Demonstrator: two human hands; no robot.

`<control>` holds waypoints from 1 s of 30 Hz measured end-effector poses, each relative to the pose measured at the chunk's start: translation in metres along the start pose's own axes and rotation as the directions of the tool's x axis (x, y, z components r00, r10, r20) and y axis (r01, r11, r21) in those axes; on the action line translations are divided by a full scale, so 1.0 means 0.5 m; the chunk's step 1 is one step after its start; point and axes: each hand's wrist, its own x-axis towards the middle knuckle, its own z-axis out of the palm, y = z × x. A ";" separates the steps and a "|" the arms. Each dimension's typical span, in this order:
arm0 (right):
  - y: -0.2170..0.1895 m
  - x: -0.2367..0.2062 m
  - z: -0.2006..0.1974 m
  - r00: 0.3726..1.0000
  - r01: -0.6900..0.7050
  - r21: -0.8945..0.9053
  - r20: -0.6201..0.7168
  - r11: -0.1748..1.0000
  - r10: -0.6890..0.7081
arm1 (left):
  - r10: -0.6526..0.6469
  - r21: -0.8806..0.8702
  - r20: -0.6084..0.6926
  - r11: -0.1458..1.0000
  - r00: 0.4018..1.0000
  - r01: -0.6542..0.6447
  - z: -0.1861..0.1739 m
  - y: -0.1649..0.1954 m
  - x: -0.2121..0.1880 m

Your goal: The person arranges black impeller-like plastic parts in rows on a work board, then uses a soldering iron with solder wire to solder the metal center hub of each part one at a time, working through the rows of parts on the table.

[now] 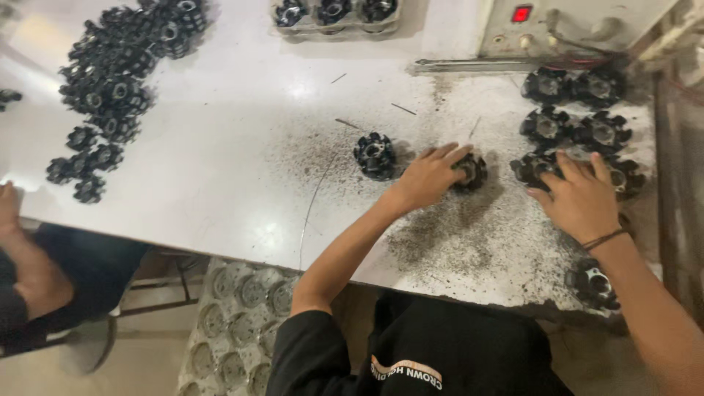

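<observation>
White tabletop (242, 147), glossy and speckled with dark metal dust, fills the head view. On it the left hand (429, 176) lies palm down with its fingers curled over a black toothed metal part (473, 172), fingertips touching its top and near side; the hand covers part of it, so I cannot tell whether it is truly gripped or only pressed. Just to the left of that hand, apart from it, a second black toothed part (375, 155) stands alone in the dust.

The right hand (579, 198), a thin band at its wrist, rests spread and flat, fingers extended onto the nearest parts in a cluster of black toothed parts (576, 110) laid out in rows at the right side of the table. The fingers are open, closing around nothing. One more such part (590, 282) sits at the table's near edge beside the right forearm.

Behind the cluster stands a pale control box (565, 26) with a red square light. At the far left a big heap of the same black parts (121, 73) lies well apart from both hands, and a clear tray (334, 22) holding three parts sits at the far edge. Another person's hand (9, 205) rests on the left edge. Below the table an empty moulded tray (235, 323) lies on the floor.
</observation>
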 end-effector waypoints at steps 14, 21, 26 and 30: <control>-0.106 -0.199 -0.116 0.991 -0.104 0.327 -0.046 0.939 0.126 | -0.177 -0.575 0.101 0.792 0.979 0.203 0.073 0.172 0.136; -0.127 -0.164 -0.146 0.989 -0.146 0.154 -0.004 0.977 0.148 | -0.207 -0.534 0.033 0.823 0.978 0.192 0.070 0.154 0.129; -0.134 -0.187 -0.166 0.987 -0.147 0.152 -0.042 0.977 0.155 | -0.591 0.037 -0.353 0.765 0.725 0.642 0.003 -0.006 -0.062; -0.116 -0.176 -0.146 0.995 -0.076 0.113 -0.059 0.991 0.084 | -0.725 -0.034 -0.242 0.670 0.644 0.741 -0.024 -0.080 -0.142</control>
